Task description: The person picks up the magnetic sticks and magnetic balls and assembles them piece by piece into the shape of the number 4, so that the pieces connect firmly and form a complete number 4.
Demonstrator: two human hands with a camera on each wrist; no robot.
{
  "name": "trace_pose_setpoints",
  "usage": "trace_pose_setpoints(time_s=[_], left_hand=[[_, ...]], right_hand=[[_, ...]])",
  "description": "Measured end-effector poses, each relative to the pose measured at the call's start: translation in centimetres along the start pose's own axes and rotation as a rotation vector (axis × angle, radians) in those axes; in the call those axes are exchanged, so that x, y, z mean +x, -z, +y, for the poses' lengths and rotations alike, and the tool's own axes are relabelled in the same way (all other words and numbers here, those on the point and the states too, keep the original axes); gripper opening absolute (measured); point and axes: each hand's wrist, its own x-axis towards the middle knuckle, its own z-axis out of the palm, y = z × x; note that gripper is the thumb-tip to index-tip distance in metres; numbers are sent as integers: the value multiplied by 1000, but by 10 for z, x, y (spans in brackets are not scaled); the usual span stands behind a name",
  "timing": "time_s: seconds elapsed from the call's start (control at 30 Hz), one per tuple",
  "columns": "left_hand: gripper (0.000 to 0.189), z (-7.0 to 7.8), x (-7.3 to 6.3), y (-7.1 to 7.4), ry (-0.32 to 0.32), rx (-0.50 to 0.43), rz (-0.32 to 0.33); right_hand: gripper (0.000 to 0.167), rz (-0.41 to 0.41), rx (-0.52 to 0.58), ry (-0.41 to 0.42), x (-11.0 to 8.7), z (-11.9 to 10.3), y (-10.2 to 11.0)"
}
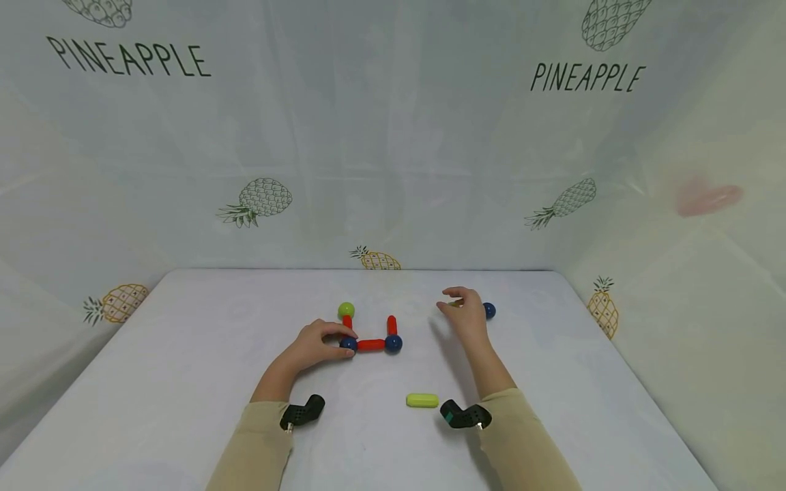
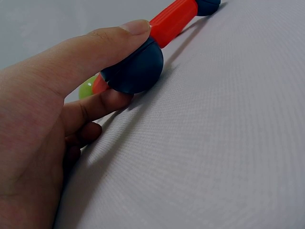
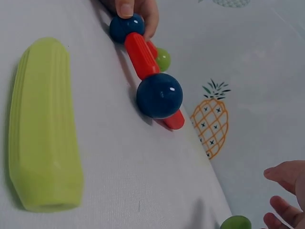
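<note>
My left hand (image 1: 319,343) pinches a dark blue ball (image 2: 136,69) between thumb and fingers. This ball joins a U-shaped build lying on the white table: a red rod (image 1: 371,346) runs from it to a second blue ball (image 1: 394,344), which carries another red rod (image 1: 391,325). On the left side, a red rod (image 1: 347,321) leads to a green ball (image 1: 346,311). Over the back right, my right hand (image 1: 468,317) hovers with fingers apart, close to a rounded green piece (image 3: 236,223). Beside that hand is a loose blue ball (image 1: 489,310), partly hidden.
A yellow-green rod (image 1: 422,400) lies nearer the front, between the forearms. White cloth printed with pineapples (image 1: 265,198) hangs behind the table (image 1: 184,382) and at its sides. Each wrist wears a small black camera mount (image 1: 303,412).
</note>
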Motion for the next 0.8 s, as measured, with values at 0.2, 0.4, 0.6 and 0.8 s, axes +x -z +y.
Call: trace_pose_setpoints(time_s=[0.2,0.4,0.6,0.8], left_hand=[[28,-1,0,1,-20,0,-5],[29,-1,0,1,-13,4,-2],[29,-2,0,1,-22,1,-2],[29,-2,0,1,-38,-9,-11]], right_hand=[[37,15,-33,5,3,4,1],[40,-12,-37,-20,5,11,1],[40,-41,-41,-91,5,17,0],[38,-34,-63,-106,8,25,-5]])
